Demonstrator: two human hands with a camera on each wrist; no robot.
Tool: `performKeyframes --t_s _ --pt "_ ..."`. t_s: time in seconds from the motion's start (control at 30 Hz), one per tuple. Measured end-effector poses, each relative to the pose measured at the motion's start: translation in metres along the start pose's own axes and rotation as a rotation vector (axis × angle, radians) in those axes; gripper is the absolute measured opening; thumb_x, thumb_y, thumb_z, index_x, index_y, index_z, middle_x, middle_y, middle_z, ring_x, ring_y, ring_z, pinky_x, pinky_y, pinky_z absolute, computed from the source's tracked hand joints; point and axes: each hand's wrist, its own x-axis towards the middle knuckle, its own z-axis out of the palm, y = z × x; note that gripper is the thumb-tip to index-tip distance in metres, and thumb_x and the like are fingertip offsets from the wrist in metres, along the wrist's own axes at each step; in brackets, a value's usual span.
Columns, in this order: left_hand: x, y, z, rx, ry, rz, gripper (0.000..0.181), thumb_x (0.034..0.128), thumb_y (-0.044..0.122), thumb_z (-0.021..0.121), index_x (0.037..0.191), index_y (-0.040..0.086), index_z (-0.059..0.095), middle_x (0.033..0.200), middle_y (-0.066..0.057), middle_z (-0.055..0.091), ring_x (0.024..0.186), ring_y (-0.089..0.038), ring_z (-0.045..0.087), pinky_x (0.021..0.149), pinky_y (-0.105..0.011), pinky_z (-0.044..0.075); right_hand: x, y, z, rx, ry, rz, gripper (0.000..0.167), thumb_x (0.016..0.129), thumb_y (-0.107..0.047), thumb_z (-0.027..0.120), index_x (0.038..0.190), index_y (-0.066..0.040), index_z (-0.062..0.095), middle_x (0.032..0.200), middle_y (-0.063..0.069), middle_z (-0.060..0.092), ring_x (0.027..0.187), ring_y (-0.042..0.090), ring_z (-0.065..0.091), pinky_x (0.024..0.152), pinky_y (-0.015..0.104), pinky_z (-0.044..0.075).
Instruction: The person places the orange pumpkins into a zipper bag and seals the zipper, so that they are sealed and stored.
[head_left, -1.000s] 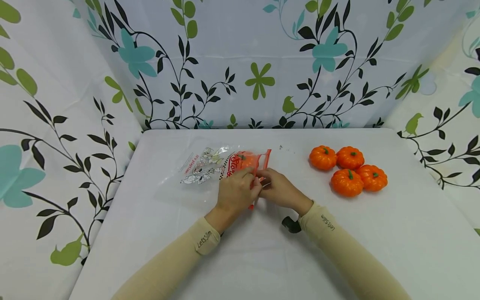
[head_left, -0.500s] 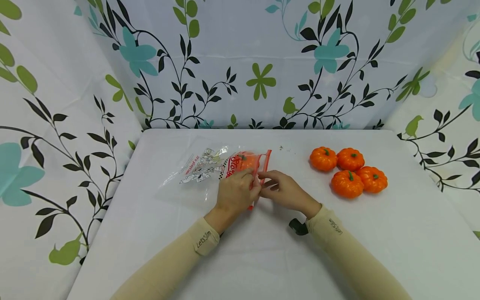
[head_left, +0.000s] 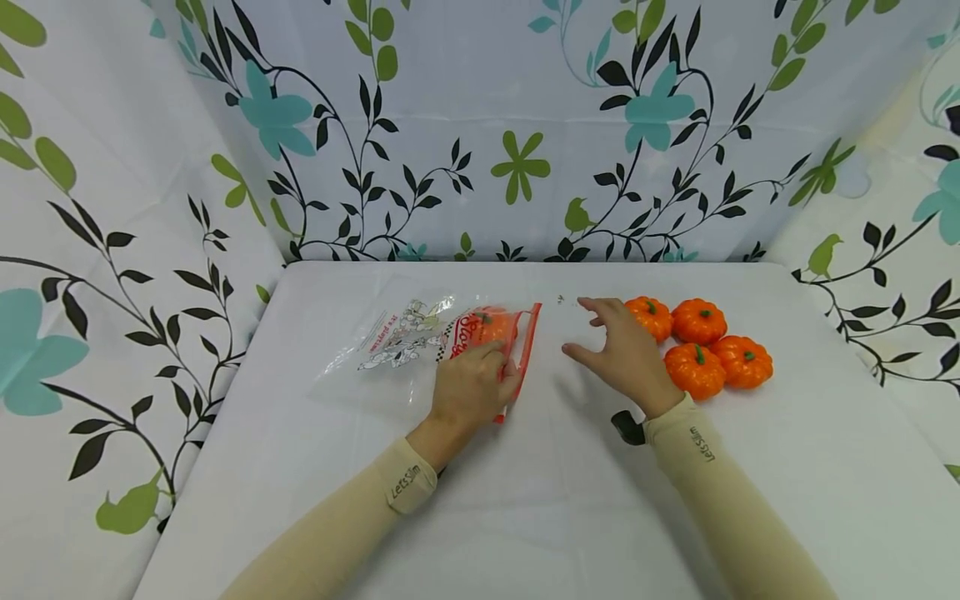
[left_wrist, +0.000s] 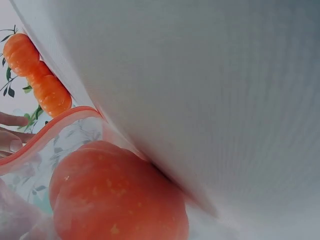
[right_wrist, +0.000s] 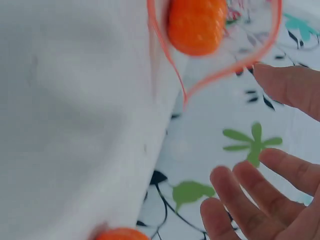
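A clear plastic bag with red print [head_left: 405, 337] lies flat, its red-edged mouth facing right. Inside it, close to the mouth, is an orange pumpkin [head_left: 491, 321], seen large through the plastic in the left wrist view [left_wrist: 117, 192]. My left hand [head_left: 468, 387] holds the bag at its mouth with curled fingers; the fingertips are hidden in the head view. My right hand [head_left: 626, 354] is in the air between the bag and the other pumpkins, fingers and thumb spread, holding nothing. The right wrist view shows its parted fingers [right_wrist: 240, 200] below the bag's red rim [right_wrist: 225, 72].
Several orange pumpkins [head_left: 697, 371] with green stems sit grouped on the white table [head_left: 510, 517], just right of my right hand. A patterned curtain [head_left: 450, 83] hangs behind the table and at both sides.
My right hand has left the bag's mouth and moved right towards the grouped pumpkins, its fingers spreading. My left hand has stayed at the bag, and the bag has hardly moved.
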Motion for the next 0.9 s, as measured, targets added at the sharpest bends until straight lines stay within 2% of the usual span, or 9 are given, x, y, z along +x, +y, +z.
performKeyframes --t_s 0.1,0.2,0.37,0.5,0.63,0.9 --pt "0.000 0.000 0.000 -0.018 -0.006 -0.010 0.008 0.0799 0.011 0.076 0.080 0.003 0.077 0.095 -0.007 0.077 0.078 -0.020 0.075 0.057 -0.032 0.059 0.003 0.006 -0.011 -0.039 0.044 0.018 0.085 0.083 -0.042 0.081 0.153 -0.011 0.043 0.149 0.019 0.043 0.119 0.038 0.056 0.085 0.055 0.055" --pt "0.000 0.000 0.000 -0.027 -0.003 -0.013 0.008 0.0795 0.010 0.076 0.080 0.003 0.077 0.095 -0.007 0.077 0.078 -0.020 0.075 0.058 -0.032 0.059 0.006 0.011 -0.021 -0.079 0.109 0.022 0.099 0.079 -0.038 0.086 0.157 -0.009 0.034 0.153 0.024 0.035 0.123 0.046 0.051 0.089 0.059 0.053" --pt "0.000 -0.001 -0.001 -0.026 0.001 -0.017 0.008 0.0797 0.011 0.077 0.081 0.003 0.077 0.094 -0.007 0.077 0.078 -0.021 0.075 0.059 -0.032 0.059 0.011 0.019 -0.032 -0.110 0.203 0.048 0.124 0.073 -0.035 0.091 0.163 -0.013 0.010 0.163 0.024 0.015 0.132 0.053 0.042 0.099 0.063 0.045" --pt "0.000 0.000 0.000 -0.020 -0.002 -0.019 0.009 0.0803 0.012 0.077 0.082 0.003 0.078 0.095 -0.007 0.077 0.078 -0.020 0.075 0.059 -0.032 0.060 0.014 0.023 -0.038 -0.128 0.240 0.071 0.132 0.069 -0.035 0.093 0.163 -0.012 0.003 0.165 0.025 0.008 0.130 0.058 0.041 0.102 0.066 0.039" --pt "0.000 0.000 0.000 -0.022 0.000 -0.018 0.009 0.0794 0.011 0.077 0.082 0.003 0.078 0.095 -0.007 0.077 0.078 -0.020 0.075 0.060 -0.032 0.060 0.017 0.029 -0.044 -0.150 0.234 0.099 0.135 0.068 -0.036 0.093 0.163 -0.008 0.001 0.164 0.027 0.008 0.125 0.062 0.043 0.100 0.069 0.040" --pt "0.001 0.002 -0.001 -0.027 -0.012 -0.016 0.010 0.0805 0.012 0.076 0.083 0.003 0.078 0.095 -0.007 0.077 0.079 -0.020 0.075 0.061 -0.031 0.060 0.022 0.040 -0.050 -0.183 0.140 0.194 0.136 0.070 -0.035 0.091 0.161 -0.005 -0.004 0.161 0.034 0.009 0.124 0.065 0.040 0.103 0.071 0.035"
